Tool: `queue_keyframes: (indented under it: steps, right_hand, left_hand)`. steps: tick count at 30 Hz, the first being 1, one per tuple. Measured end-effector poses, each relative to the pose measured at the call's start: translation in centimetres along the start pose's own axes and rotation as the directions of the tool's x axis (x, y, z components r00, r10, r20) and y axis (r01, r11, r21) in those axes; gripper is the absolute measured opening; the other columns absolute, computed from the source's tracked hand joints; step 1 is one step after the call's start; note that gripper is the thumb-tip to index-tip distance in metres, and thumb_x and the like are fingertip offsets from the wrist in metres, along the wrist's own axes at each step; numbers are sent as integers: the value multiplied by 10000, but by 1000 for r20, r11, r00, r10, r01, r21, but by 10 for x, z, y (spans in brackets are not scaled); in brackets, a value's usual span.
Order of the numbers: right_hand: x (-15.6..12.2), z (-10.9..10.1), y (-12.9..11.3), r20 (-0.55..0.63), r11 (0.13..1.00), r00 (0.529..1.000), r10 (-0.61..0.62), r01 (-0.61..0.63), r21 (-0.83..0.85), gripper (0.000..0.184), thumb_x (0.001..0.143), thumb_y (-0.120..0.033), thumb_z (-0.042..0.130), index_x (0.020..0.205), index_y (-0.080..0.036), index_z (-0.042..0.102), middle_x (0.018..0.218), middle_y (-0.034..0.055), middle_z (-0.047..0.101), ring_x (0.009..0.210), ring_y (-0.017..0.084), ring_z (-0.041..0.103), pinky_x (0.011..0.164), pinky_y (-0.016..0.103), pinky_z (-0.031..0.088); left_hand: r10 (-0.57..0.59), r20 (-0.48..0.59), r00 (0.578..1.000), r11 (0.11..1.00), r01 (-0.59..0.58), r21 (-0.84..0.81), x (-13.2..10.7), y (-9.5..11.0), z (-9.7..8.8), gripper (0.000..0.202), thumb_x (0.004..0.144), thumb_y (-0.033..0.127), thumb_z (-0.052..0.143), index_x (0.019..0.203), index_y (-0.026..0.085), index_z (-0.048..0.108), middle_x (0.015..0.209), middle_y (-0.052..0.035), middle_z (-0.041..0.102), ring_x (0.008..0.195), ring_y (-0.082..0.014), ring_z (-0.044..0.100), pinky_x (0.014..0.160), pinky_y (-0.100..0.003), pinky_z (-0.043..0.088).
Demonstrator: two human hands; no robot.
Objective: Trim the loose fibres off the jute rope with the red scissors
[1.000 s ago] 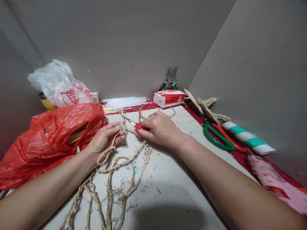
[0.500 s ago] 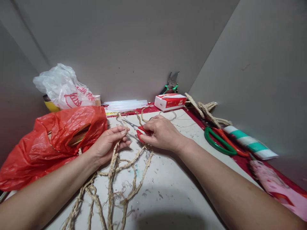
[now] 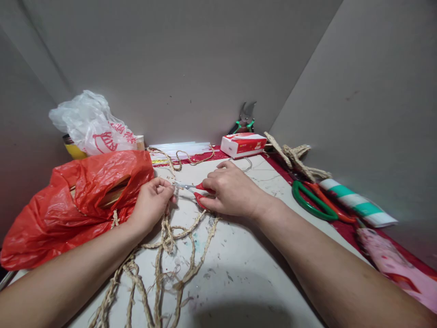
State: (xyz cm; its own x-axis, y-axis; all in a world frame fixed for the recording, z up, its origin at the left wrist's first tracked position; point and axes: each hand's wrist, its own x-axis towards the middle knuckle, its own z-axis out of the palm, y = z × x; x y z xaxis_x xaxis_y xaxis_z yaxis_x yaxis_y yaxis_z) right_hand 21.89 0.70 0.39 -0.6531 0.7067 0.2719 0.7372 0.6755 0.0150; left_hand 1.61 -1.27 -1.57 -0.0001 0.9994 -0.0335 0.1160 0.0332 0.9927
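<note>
My right hand [image 3: 227,189] grips the red handles of a small pair of scissors [image 3: 188,187], its fingers in the loops. The blades point left and reach my left hand [image 3: 155,202]. That hand is pinched around a twisted straw-coloured rope [image 3: 166,223], just at the blade tips. Below it the rope hangs in a loop onto the table. More lengths of the rope spread over the white tabletop [image 3: 246,255] toward me, with frayed fibres along them. The tips of my left fingers are partly hidden.
At left lies a red plastic bag [image 3: 99,196], with a clear plastic bag [image 3: 92,125] behind it. Along the back are translucent sticks [image 3: 184,148], a red-white box [image 3: 243,145] and pruning shears [image 3: 245,117]. Large green-handled scissors [image 3: 312,202] and a striped roll [image 3: 358,203] lie at right.
My left hand has turned and drawn slightly left and up with the rope. The scissors' blades now lie at its fingertips, and a thin rope piece has shifted against the sticks at the back.
</note>
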Motion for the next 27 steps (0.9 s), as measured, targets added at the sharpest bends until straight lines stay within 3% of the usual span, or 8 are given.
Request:
queue_keyframes:
  steps: [10, 17, 27]
  right_hand:
    - [1, 1, -3, 42, 999, 998, 49, -48, -14, 346, 826, -458, 497, 742, -178, 681, 691, 64, 678, 638, 170, 512, 815, 370, 265]
    - [5, 4, -10, 68, 994, 994, 79, -84, 68, 325, 833, -390, 498, 632, -178, 640, 604, 36, 662, 527, 125, 430, 741, 328, 286]
    - [6, 2, -11, 41, 994, 998, 57, -60, 90, 298, 840, -354, 523, 634, -187, 658, 581, 18, 659, 514, 113, 435, 713, 308, 279]
  left_hand:
    - [40, -47, 998, 999, -40, -3, -1, 1, 0, 189, 729, 294, 664, 767, 159, 536, 537, 28, 602, 358, -43, 382, 371, -155, 266]
    - [51, -89, 995, 997, -56, -52, -4, 4, 1, 198, 711, 299, 685, 760, 160, 553, 526, 33, 589, 370, -41, 386, 387, -152, 285]
    - [60, -143, 988, 989, -79, -128, -4, 6, 3, 207, 690, 294, 704, 772, 148, 583, 514, 40, 568, 383, -41, 382, 396, -156, 266]
